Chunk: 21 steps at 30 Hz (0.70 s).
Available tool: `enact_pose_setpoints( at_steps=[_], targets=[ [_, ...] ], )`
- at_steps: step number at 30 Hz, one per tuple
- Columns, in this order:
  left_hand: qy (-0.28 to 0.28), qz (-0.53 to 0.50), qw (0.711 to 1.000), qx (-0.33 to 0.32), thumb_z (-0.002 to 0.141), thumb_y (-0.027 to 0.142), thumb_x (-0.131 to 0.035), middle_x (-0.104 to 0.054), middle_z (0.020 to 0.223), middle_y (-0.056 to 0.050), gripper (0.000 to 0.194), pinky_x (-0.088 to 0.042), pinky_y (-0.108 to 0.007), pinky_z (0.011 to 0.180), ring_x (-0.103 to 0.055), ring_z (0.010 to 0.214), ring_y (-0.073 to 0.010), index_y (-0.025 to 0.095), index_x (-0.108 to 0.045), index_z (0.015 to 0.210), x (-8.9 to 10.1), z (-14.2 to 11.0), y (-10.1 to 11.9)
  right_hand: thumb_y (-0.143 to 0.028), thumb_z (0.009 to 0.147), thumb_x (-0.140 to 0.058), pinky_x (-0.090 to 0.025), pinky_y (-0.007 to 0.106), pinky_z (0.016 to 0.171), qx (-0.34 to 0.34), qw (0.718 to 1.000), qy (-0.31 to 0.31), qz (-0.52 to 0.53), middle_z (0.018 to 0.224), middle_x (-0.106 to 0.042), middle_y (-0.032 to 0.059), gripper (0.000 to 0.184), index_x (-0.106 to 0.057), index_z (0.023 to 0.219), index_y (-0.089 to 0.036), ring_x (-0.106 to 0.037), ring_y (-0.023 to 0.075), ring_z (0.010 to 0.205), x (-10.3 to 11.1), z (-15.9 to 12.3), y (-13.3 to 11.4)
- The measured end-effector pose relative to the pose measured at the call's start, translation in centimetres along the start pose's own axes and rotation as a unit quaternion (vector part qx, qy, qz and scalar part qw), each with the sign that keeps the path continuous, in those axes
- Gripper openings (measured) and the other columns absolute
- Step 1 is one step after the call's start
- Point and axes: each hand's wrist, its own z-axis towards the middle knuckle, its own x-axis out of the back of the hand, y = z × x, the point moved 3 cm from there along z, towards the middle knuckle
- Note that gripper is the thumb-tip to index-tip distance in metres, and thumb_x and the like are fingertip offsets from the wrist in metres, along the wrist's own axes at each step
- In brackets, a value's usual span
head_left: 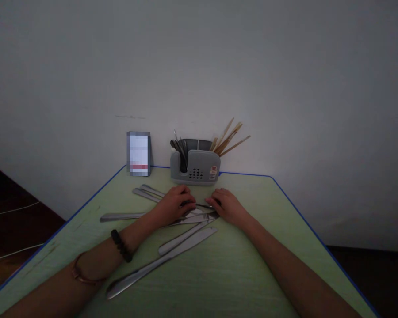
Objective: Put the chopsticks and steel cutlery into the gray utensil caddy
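Over the middle of a loose pile of metal table knives, my left hand point(175, 205) is closed with curled fingers around one end of a thin piece of metal cutlery point(201, 205). Its kind is hard to make out in the dim light. At its other end, the thumb and fingers of my right hand point(227, 205) are closed on it. Several knives lie beneath and around the hands. The nearest knife point(195, 240) points its blade away to the right. Another handle point(119, 217) sticks out left beyond my left wrist.
A grey cutlery holder point(202, 176) stands at the table's back edge by the wall, with metal cutlery point(179, 148) on its left and wooden chopsticks point(230, 139) on its right. A lit, blurred screen point(138, 152) leans at back left. The green table point(219, 282) has blue edging.
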Motion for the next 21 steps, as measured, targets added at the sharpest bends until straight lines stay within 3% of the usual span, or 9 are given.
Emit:
enact_pose_setpoints(
  at_steps=[5, 9, 16, 21],
  targets=[
    [0.060, 0.015, 0.998, -0.004, 0.087, 0.025, -0.052, -0.054, 0.093, -0.005, 0.015, -0.045, -0.031, 0.081, -0.053, 0.088, -0.0172, 0.018, -0.066, 0.088, 0.5, -0.1, 0.1, -0.043, 0.092, -0.042, -0.032, 0.026, 0.063, -0.052, 0.998, 0.038, 0.000, 0.057, -0.055, 0.0007, 0.040, -0.054, 0.063, -0.018, -0.048, 0.0137, 0.058, 0.5, -0.3, -0.7],
    [0.108, -0.012, 0.994, -0.019, 0.090, 0.022, -0.048, -0.056, 0.097, -0.006, 0.017, -0.046, -0.028, 0.083, -0.056, 0.091, -0.0157, 0.017, -0.063, 0.090, 1.1, -0.1, 0.3, -0.044, 0.091, -0.044, -0.033, 0.026, 0.061, -0.046, 0.996, 0.069, 0.029, 0.056, -0.055, 0.0001, 0.038, -0.054, 0.064, -0.019, -0.047, 0.0133, 0.057, 0.8, -0.5, -1.1],
    [0.135, -0.030, 0.990, -0.022, 0.090, 0.023, -0.050, -0.062, 0.090, -0.004, 0.015, -0.048, -0.025, 0.078, -0.060, 0.083, -0.0137, 0.018, -0.063, 0.090, 1.4, -0.1, 0.3, -0.042, 0.090, -0.043, -0.036, 0.026, 0.062, -0.020, 0.996, 0.044, 0.072, 0.064, -0.060, 0.0019, 0.032, -0.059, 0.075, -0.019, -0.050, 0.0148, 0.062, 0.4, -0.5, -1.1],
    [0.143, -0.035, 0.989, -0.008, 0.088, 0.025, -0.053, -0.064, 0.088, -0.004, 0.013, -0.049, -0.026, 0.078, -0.061, 0.083, -0.0141, 0.018, -0.064, 0.091, 1.2, -0.1, 0.3, -0.047, 0.082, -0.055, -0.035, 0.025, 0.054, -0.083, 0.973, 0.093, 0.195, 0.057, -0.057, -0.0003, 0.031, -0.062, 0.073, -0.019, -0.048, 0.0133, 0.053, 0.6, -0.4, -0.6]
  ],
)
